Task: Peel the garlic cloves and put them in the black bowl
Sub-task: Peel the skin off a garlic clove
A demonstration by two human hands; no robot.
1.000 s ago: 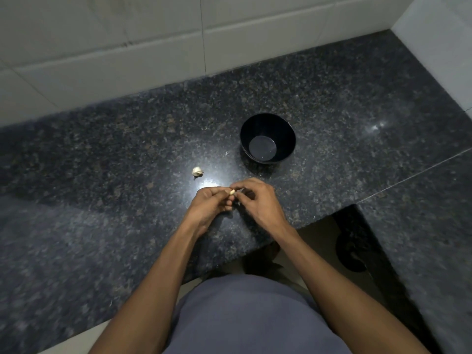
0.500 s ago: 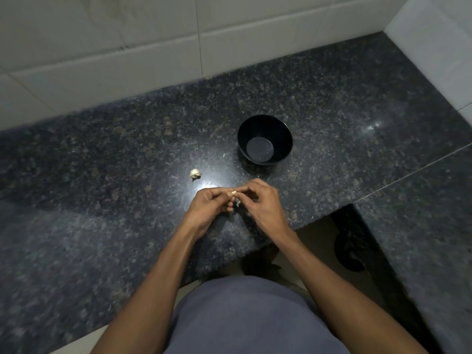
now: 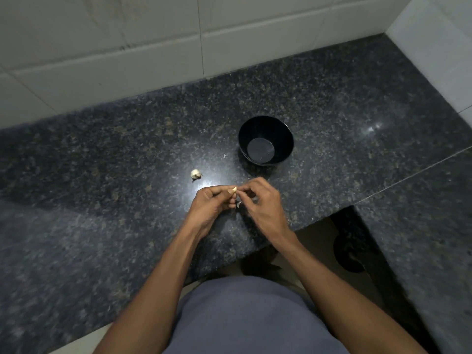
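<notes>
Dim scene, single overhead light. Bright glare patch on dark speckled granite countertop [image 3: 127, 154] just beyond hands (smaller sparkle far right). Soft shadows across counter's left part. White tiled wall [image 3: 153, 47] evenly lit. Wide-angle bending at edges; lower corners blurred, centre fairly sharp.
</notes>
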